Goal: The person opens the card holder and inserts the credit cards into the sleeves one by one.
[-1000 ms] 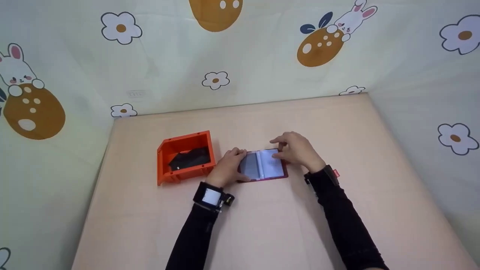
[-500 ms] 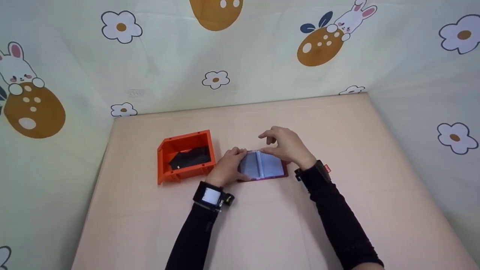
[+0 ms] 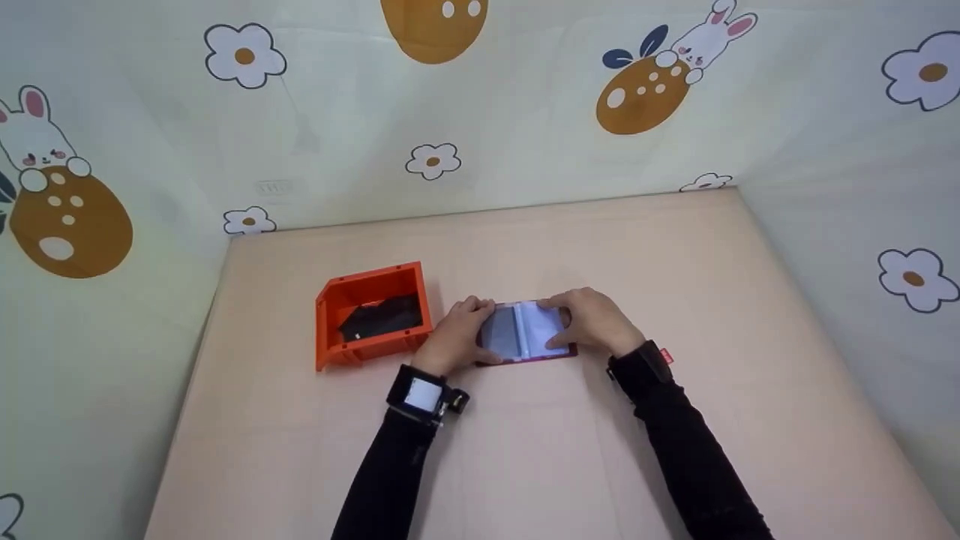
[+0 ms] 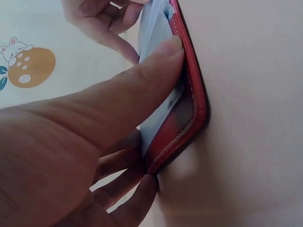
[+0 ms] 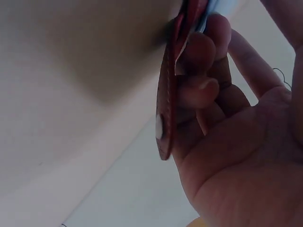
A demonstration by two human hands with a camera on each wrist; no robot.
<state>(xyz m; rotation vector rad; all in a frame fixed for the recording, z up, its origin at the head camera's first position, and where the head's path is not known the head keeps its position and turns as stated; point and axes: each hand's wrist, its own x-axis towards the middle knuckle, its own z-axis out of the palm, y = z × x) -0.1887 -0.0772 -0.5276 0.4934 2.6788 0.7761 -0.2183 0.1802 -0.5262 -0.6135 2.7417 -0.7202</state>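
A red leather card holder (image 3: 534, 330) lies unfolded on the table, with clear plastic sleeves inside. My left hand (image 3: 455, 335) holds its left side: the thumb presses on the inner sleeve near the stitched red edge (image 4: 201, 97), while the fingers are at the opposite edge. At the right side, my right hand (image 3: 596, 319) grips the card holder, thumb over the right-hand sleeve and index finger at the far edge. In the right wrist view, curled fingers lie against a red strap (image 5: 165, 94) that carries a metal snap (image 5: 159, 126).
An orange plastic bin (image 3: 382, 347) stands just left of my left hand, with a black item (image 3: 382, 316) inside. Beyond the pale tabletop (image 3: 487, 465) hangs a patterned cloth wall (image 3: 510, 165), and more cloth closes off both sides.
My right hand first shifted left and up above the card holder, fingers raised, then came back right and down onto its right side. My left hand has stayed in place.
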